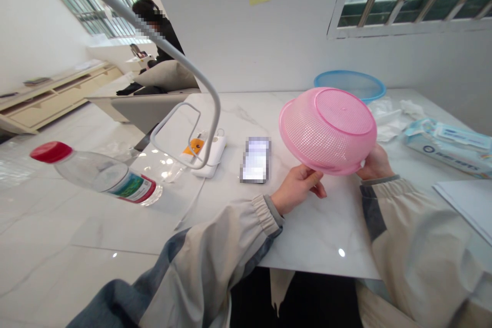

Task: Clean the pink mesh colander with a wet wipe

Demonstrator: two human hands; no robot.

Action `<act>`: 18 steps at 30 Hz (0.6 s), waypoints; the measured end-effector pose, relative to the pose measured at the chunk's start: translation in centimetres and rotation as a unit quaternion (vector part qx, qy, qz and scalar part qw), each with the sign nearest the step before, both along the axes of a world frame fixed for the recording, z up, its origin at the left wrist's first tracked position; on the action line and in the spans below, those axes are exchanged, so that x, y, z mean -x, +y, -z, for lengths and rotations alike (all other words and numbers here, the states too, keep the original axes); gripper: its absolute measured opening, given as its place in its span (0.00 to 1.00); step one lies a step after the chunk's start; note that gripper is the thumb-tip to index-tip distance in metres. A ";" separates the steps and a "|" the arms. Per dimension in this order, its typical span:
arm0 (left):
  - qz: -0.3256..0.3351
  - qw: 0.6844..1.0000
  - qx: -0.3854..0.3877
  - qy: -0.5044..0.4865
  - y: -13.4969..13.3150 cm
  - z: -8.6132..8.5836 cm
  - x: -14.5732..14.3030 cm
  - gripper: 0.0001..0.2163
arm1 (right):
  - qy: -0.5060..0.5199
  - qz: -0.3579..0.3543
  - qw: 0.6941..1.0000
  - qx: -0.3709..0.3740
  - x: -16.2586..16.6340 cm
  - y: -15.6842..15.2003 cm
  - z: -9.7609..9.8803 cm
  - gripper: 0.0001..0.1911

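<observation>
A pink plastic colander basket (326, 128) with mesh walls is held tilted above the white marble-pattern table, its round base facing up and away and its rim toward me. My left hand (298, 187) is closed at the near left part of the rim, with some fingers hidden behind the basket. On the right side, my right hand (374, 164) grips the rim, most of its fingers hidden by the basket. Just behind it on the table stands a blue mesh basket (349, 87), partly covered by the pink one.
A phone (256, 160) with a lit screen lies left of my hands. Farther left are a white device (211, 156), a grey curved stand (213, 92) and a red-capped bottle (111, 177). A blue packet (448, 143) and paper (467, 205) lie right. Another person sits behind.
</observation>
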State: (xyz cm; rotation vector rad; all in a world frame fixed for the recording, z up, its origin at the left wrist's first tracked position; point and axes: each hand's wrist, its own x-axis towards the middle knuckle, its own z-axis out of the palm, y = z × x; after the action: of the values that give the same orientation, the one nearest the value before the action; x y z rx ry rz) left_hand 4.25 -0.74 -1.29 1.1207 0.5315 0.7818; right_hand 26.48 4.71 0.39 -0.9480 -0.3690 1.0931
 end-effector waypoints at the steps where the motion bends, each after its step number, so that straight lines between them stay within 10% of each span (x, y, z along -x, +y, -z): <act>1: -0.013 1.000 -0.006 0.003 0.0 0.0 0.0 0.32 | 0.004 -0.001 1.000 0.001 -0.1 0.0 0.1 0.11; 18: -0.173 0.985 -0.008 -0.001 0.4 0.1 0.0 0.22 | 0.033 0.004 0.999 0.000 -0.4 0.3 0.0 0.16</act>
State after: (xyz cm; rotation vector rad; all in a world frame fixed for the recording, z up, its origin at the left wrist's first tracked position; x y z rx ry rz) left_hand 4.28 -0.36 -1.35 1.0553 0.7319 1.0887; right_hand 26.84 5.04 0.37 -0.9115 -0.3107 1.1143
